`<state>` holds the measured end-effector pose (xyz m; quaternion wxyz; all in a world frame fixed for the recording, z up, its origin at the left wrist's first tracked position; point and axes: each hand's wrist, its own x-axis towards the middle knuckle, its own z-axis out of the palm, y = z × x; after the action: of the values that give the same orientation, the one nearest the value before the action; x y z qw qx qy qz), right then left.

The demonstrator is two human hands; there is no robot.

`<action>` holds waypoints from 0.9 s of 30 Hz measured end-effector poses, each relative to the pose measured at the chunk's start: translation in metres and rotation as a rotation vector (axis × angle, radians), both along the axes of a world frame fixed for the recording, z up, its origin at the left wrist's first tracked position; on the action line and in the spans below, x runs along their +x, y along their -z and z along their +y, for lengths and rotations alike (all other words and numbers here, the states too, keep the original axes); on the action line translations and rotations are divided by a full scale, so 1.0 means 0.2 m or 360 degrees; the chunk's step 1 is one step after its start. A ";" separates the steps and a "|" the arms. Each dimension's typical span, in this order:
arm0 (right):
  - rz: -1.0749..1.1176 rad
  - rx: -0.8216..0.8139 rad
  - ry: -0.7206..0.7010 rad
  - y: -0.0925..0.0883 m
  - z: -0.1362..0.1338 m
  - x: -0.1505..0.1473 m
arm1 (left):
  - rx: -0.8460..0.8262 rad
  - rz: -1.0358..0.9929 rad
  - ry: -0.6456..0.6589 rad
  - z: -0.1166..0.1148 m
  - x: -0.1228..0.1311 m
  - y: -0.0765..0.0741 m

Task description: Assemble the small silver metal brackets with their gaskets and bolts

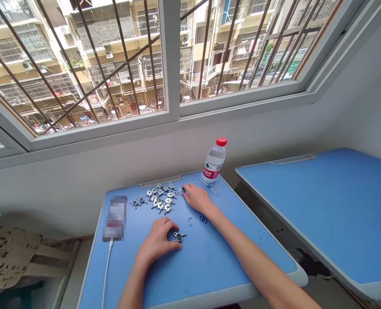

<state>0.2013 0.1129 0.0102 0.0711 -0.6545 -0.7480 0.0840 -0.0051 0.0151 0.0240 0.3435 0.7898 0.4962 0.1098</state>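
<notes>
My left hand [161, 240] rests low on the blue table with thumb and fingers curled around a small silver metal part [179, 236], which has a round dark centre and short arms. Farther back, my right hand [195, 197] has its fingertips closed on another metal part [183, 189], mostly hidden by the fingers. That hand is at the right edge of a pile of similar metal parts [160, 197]. Two more parts [138, 202] lie left of the pile. Tiny screws [190, 219] and black rings [203, 219] lie between my hands, near the right forearm.
A thin screwdriver [209, 186] lies behind my right hand, near a red-capped water bottle [214, 162]. A blurred phone [114, 218] with a white cable [106, 270] lies at left. Another blue table [322, 206] stands to the right. A barred window is above.
</notes>
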 end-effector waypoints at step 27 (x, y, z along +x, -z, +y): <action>0.0376 -0.0059 0.0203 -0.07 -0.05 0.12 | 0.0091 -0.0004 0.0051 0.00 0.00 0.01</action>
<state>0.2259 0.1035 0.0233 0.1516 -0.6876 -0.6895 0.1696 -0.0044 0.0156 0.0218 0.3231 0.8070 0.4797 0.1193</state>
